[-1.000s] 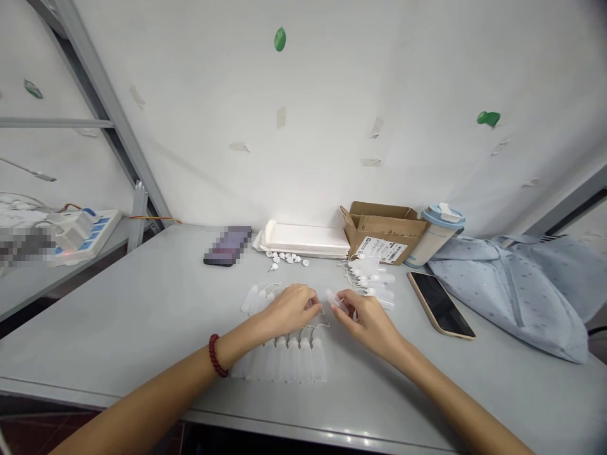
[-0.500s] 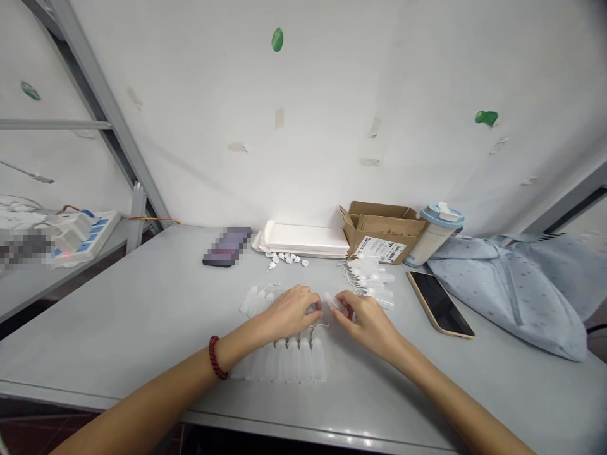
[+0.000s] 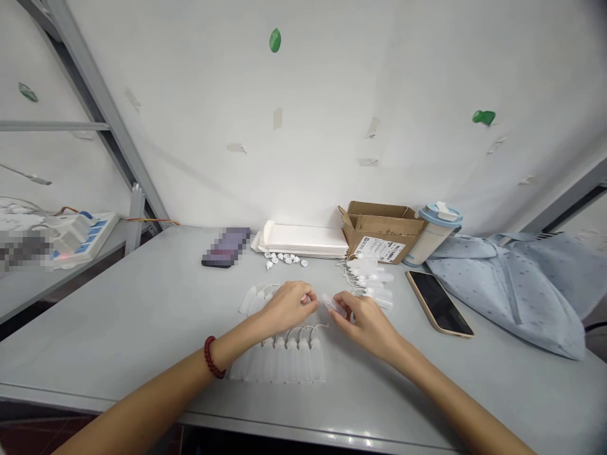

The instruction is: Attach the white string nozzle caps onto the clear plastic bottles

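Note:
My right hand [image 3: 366,321] pinches a small translucent squeeze bottle [image 3: 334,305] over the middle of the grey table [image 3: 142,316]. My left hand [image 3: 287,305], fingers pinched together, meets the bottle's tip and holds something too small to make out. A row of several finished bottles [image 3: 289,359] lies just below my hands. More bottles lie behind my left hand [image 3: 251,298], and a heap of them [image 3: 374,281] sits to the right. Small white caps [image 3: 283,258] are scattered further back.
A pixelated dark phone [image 3: 226,247], a stack of white trays [image 3: 306,240], an open cardboard box [image 3: 382,235] and a lidded cup [image 3: 434,232] line the wall. A second phone [image 3: 439,303] and a blue cloth bag [image 3: 516,291] lie right. A power strip [image 3: 80,234] sits left.
Both hands stay together over the table; the left hand's fingers shifted slightly up against the bottle tip. The view drifted a little.

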Demonstrator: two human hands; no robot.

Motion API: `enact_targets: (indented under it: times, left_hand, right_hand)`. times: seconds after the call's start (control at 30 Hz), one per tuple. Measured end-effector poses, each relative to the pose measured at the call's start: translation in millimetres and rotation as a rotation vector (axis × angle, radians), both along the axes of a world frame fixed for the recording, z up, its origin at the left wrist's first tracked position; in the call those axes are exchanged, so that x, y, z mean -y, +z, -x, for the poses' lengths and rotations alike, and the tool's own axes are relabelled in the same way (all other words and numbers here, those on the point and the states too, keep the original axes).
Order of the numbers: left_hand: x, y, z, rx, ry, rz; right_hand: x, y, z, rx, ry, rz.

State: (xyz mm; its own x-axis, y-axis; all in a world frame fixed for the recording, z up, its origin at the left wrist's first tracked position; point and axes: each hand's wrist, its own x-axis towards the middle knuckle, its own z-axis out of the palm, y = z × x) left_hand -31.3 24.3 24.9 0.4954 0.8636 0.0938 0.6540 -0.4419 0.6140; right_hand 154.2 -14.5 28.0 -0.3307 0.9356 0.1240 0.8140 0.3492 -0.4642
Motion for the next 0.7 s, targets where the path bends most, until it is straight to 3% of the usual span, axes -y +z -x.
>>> enact_targets:
  times: [0.17, 0.7]
  left_hand:
    - [0.3, 5.9, 1.2, 0.11, 0.056, 0.002]
    - [4.5, 13.1, 4.6, 0.22, -0.032, 0.097]
  right_hand:
    - [1.8, 1.1, 0.6, -0.043, 0.082, 0.015]
    - [3.1, 1.4, -1.1, -0.018, 0.146, -0.016]
